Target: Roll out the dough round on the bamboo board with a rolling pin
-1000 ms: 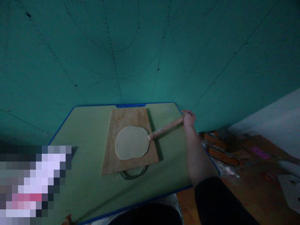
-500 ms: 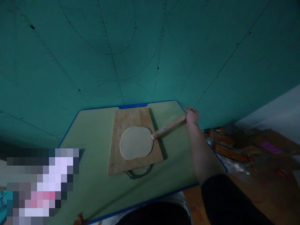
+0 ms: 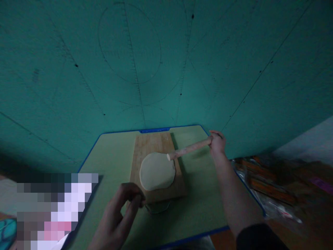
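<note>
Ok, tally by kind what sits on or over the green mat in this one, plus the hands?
Wooden board: 1
Dough round: 1
Rolling pin: 1
Hands: 2, left hand, right hand
Total: 5

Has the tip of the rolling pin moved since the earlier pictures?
Yes. The rolling pin tip lifted from the dough's right edge toward the board's far end.
</note>
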Motion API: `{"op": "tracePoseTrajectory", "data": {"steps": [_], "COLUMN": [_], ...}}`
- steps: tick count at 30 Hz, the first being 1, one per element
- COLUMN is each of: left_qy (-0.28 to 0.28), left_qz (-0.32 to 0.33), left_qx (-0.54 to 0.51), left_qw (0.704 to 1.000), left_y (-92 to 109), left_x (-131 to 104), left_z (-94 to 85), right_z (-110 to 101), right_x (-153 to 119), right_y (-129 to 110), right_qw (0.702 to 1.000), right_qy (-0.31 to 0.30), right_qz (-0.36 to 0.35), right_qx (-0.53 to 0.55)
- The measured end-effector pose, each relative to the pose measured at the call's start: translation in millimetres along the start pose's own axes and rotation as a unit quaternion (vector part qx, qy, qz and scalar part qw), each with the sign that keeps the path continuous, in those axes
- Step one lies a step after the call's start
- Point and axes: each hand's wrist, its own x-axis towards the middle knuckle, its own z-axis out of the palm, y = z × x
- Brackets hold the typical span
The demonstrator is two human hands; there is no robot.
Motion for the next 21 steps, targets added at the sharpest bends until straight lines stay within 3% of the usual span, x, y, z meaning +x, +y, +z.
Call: {"op": "tracePoseTrajectory", "data": {"steps": [4,10,13,17,21], "left_qy": [0.056,0.013,0.003,0.08,0.086], "left_qz": [-0.031,-0.05,-0.043,-0.04,-0.088], "left_qx": [0.016,0.079,0.139,0.234,0.279], "left_qw": [0.998,0.996,0.989,0.968,0.952], "left_y": [11.0,9.1,1.9,-11.1,-31.5], "left_x": [37.6,88.7,104.5,117.0,124.3], "left_z": [5.0,3.3,-11.3,-32.6,-35.9], "right_z": [29.7,73.9,82.0,85.7,93.2], "right_x": [-30.4,-70.9,-83.7,-97.6,-104.6], "right_y": [-10.7,-34.3,-44.2,-44.8,-40.5], "right_qw": [0.999,0.996,0.987,0.949,0.911], "right_qy": [-0.011,-0.079,-0.153,-0.301,-0.355], "right_qz": [0.037,0.04,0.034,0.021,-0.088], "right_qx": [0.011,0.0,-0.029,-0.089,-0.191]}}
